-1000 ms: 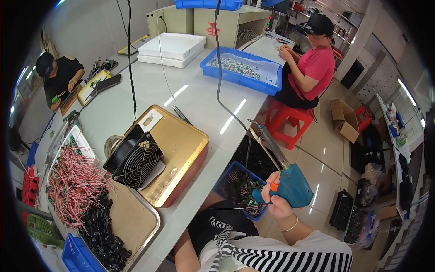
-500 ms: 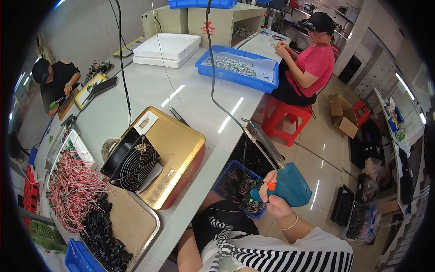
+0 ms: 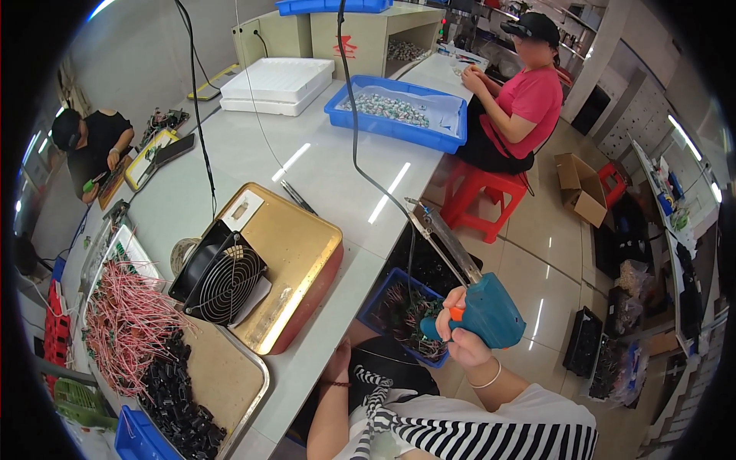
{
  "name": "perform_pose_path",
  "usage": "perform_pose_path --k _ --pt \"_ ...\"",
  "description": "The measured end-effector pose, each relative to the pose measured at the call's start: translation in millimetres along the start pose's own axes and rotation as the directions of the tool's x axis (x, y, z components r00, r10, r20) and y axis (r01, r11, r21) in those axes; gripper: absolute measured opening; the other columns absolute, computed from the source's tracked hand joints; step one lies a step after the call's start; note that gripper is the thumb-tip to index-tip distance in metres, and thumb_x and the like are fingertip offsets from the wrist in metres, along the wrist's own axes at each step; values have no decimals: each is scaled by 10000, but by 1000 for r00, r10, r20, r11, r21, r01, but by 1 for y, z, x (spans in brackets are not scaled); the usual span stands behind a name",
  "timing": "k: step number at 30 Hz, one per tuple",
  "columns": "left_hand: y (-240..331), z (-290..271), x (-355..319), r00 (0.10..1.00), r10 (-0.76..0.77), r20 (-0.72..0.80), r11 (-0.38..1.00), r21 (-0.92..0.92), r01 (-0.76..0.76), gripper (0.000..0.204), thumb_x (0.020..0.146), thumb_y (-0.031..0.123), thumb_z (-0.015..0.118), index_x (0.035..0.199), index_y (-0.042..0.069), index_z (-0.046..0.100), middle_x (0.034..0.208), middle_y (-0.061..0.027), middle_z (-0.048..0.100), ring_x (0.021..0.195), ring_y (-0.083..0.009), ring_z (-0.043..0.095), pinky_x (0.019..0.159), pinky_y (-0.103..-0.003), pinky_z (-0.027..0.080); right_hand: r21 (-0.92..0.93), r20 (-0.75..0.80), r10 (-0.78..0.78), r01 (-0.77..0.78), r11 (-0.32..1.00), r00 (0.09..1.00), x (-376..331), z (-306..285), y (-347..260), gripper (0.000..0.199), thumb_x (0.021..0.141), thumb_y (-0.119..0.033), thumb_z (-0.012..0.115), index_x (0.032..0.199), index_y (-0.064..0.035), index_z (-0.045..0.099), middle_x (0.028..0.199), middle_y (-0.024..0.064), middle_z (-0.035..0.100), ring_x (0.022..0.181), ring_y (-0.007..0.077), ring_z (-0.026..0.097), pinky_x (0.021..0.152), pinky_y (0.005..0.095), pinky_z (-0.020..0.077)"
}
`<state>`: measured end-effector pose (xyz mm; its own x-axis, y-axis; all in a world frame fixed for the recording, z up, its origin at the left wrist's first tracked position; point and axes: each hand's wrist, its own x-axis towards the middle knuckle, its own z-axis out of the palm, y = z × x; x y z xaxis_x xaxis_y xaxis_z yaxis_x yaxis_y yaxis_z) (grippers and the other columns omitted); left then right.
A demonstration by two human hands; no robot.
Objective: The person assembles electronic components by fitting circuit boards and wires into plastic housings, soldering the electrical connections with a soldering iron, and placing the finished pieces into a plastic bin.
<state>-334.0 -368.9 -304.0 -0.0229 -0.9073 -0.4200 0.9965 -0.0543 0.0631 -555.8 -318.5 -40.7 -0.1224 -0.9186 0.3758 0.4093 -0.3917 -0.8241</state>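
Observation:
My right hand (image 3: 466,346) is wrapped around the teal handle of a soldering gun (image 3: 494,310) with an orange trigger. Its metal barrel points up and away, and a thin feed tube runs alongside to the tip. My left hand (image 3: 340,362) is low by the table's near edge, above my lap, touching no part that I can make out; its fingers are mostly hidden. Left of it on the table, a black fan (image 3: 230,276) with a round wire guard leans on a gold tin box (image 3: 295,257). A metal tray (image 3: 249,368) bears red and white wires (image 3: 130,310) and black plastic parts (image 3: 180,402).
Below the table edge stands a blue bin (image 3: 370,310) of wired parts. A blue tray (image 3: 395,138) of small pieces and white foam boxes (image 3: 276,84) occupy the far table. Black cables (image 3: 353,146) hang down. A person (image 3: 521,100) sits at far right, another (image 3: 96,146) works at left.
My left hand has come up into view beside the table edge. The soldering gun stays in my right hand, almost unmoved. The view has shifted slightly.

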Motion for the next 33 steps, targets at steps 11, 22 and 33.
perform_pose_path --k 11,22,33 --pt "-105 35 1 883 -378 -277 864 236 444 118 888 120 600 836 98 497 670 10 470 470 -67 343 402 -198 240 -83 -45 -30 26 996 999 -11 -13 -5 437 783 -168 629 1139 -9 431 1090 124 477 620 127 500 567 244 393" --pt "-115 6 -10 848 -386 -363 676 515 527 99 908 205 619 883 119 577 706 37 515 548 -49 405 467 -198 310 -44 -61 -3 0 999 998 -20 -12 -7 414 755 -127 649 1112 -62 450 1097 120 448 608 154 512 569 286 392" --pt "-113 -12 -24 878 -472 -85 602 696 391 694 964 512 376 1465 67 196 1521 -103 223 1407 -212 155 1121 -425 93 -52 -44 62 -64 997 997 -48 5 4 424 742 -147 684 1082 -76 442 1077 111 448 599 160 501 567 290 388"
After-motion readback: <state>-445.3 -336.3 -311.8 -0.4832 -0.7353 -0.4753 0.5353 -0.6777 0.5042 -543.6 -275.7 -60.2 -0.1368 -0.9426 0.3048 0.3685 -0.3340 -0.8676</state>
